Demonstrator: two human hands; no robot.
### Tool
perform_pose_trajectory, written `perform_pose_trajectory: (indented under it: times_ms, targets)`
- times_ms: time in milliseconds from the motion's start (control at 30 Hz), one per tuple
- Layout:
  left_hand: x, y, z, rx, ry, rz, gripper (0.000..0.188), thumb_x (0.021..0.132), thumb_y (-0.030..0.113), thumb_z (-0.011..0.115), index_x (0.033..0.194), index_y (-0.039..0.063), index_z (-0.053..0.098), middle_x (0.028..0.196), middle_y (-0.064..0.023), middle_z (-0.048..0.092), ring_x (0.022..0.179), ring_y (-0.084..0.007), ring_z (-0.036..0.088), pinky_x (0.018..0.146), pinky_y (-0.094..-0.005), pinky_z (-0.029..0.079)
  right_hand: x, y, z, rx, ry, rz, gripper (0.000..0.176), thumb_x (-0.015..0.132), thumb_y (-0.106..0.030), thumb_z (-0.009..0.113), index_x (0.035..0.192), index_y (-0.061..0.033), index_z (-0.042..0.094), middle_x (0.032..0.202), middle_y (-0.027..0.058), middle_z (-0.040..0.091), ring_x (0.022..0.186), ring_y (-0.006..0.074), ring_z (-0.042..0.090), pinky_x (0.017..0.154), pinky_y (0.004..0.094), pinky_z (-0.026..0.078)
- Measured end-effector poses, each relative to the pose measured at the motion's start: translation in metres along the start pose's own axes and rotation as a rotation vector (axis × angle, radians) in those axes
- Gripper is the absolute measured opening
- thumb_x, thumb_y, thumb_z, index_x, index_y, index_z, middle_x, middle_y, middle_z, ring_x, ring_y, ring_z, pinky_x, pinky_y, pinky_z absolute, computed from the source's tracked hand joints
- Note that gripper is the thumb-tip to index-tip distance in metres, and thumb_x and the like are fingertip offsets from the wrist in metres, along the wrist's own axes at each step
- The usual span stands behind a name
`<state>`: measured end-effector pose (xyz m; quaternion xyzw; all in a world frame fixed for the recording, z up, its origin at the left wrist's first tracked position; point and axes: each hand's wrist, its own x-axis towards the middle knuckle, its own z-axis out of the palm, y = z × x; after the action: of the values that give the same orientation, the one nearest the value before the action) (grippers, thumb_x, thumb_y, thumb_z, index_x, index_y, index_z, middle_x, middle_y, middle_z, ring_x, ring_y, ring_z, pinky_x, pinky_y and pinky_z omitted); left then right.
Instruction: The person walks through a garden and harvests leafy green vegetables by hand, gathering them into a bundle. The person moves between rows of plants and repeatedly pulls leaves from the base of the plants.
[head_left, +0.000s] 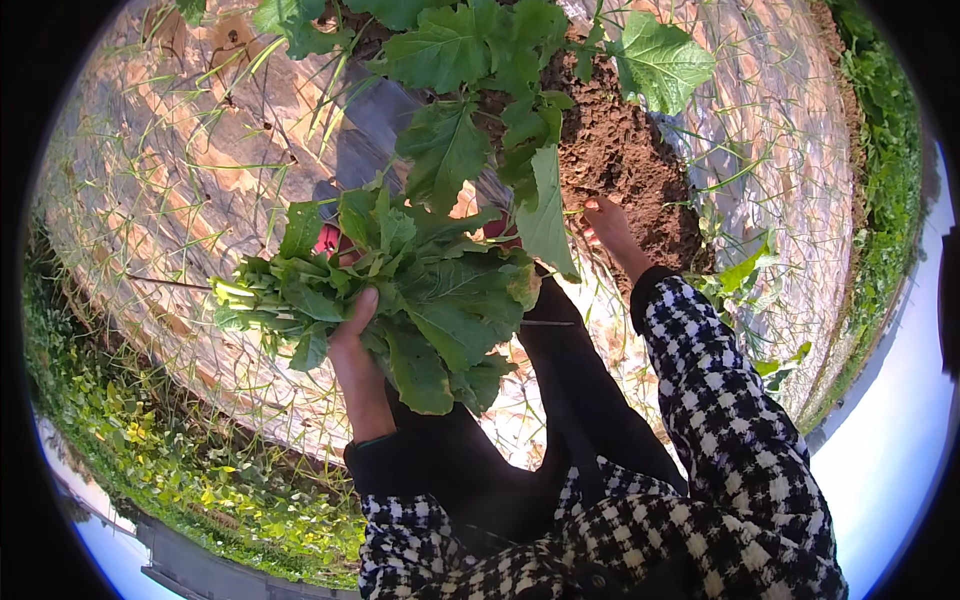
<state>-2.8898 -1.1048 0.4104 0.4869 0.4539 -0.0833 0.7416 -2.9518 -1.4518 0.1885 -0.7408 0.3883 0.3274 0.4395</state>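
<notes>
A thick bunch of leafy greens (442, 300) lies across my left hand (356, 349), its thumb pressed over the stems. The pale cut stem ends point left, and the broad leaves spread to the right. My right hand (606, 225) is bent over the bare reddish soil, its fingertips close together at the thin end of a stem or leaf; whether they pinch it is hard to tell. Just left of that hand hangs a large pale green leaf (550, 214). Leafy plants (450, 52) stand beyond both hands, at the top of the view.
Plastic sheeting (225, 172) covers the ground, with thin grassy shoots poking through. Loose brown soil (626, 165) forms a strip at centre right. Small leafy plants (742, 277) grow beyond my right forearm. Rows of green plants (247, 487) run along both sides. Parts of red shoes show beneath the leaves.
</notes>
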Motion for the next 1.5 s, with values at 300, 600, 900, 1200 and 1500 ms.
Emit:
perform_pose_trajectory:
  times_ms: [300, 600, 900, 1200, 1500]
  targets:
    - [0.114, -0.051, -0.032, 0.032, -0.029, -0.393, 0.042, 0.079, 0.011, 0.057, 0.119, 0.002, 0.051, 0.109, -0.0126, 0.059, 0.096, -0.0253, 0.059, 0.086, -0.0382, 0.049, 0.099, 0.075, 0.089, 0.077, 0.051, 0.033, 0.02, 0.085, -0.014, 0.054, 0.098, -0.0018, 0.062, 0.075, 0.0116, 0.063, 0.063, 0.0183, 0.06, 0.055, 0.0309, 0.048]
    - [0.121, -0.056, -0.024, 0.055, -0.087, -0.534, 0.045, 0.079, 0.014, 0.058, 0.122, 0.003, 0.05, 0.108, -0.0114, 0.06, 0.094, -0.0246, 0.06, 0.084, -0.0371, 0.049, 0.102, 0.071, 0.106, -0.039, 0.262, 0.004, 0.018, 0.084, -0.016, 0.055, 0.095, -0.0034, 0.063, 0.07, 0.0146, 0.063, 0.064, 0.0263, 0.061, 0.059, 0.0366, 0.048]
    - [0.135, -0.045, -0.004, 0.101, -0.173, -0.496, 0.039, 0.081, 0.006, 0.06, 0.118, -0.003, 0.052, 0.108, -0.013, 0.061, 0.096, -0.0241, 0.061, 0.086, -0.0369, 0.049, 0.032, -0.001, -0.027, -0.798, 0.254, -0.023, 0.021, 0.077, -0.008, 0.056, 0.097, -0.0075, 0.064, 0.096, 0.0148, 0.064, 0.08, 0.0317, 0.063, 0.068, 0.0417, 0.048]
    - [0.146, -0.054, -0.016, 0.126, -0.181, -0.306, 0.034, 0.079, -0.003, 0.063, 0.112, -0.001, 0.056, 0.105, -0.0103, 0.061, 0.09, -0.0203, 0.062, 0.08, -0.0336, 0.051, 0.02, -0.187, 0.014, 0.051, 0.019, -0.216, 0.023, 0.084, -0.021, 0.06, 0.089, 0.0004, 0.067, 0.067, 0.0101, 0.064, 0.053, 0.0163, 0.059, 0.049, 0.0324, 0.046]
    - [0.146, -0.041, -0.027, 0.067, -0.123, -0.374, 0.038, 0.077, -0.002, 0.067, 0.113, -0.001, 0.055, 0.106, -0.0083, 0.06, 0.092, -0.019, 0.06, 0.081, -0.033, 0.05, 0.135, -0.243, 0.133, 1.472, -0.163, -0.101, 0.028, 0.094, -0.025, 0.041, 0.105, -0.0051, 0.058, 0.098, 0.01, 0.061, 0.101, 0.0253, 0.052, 0.081, 0.0414, 0.043]
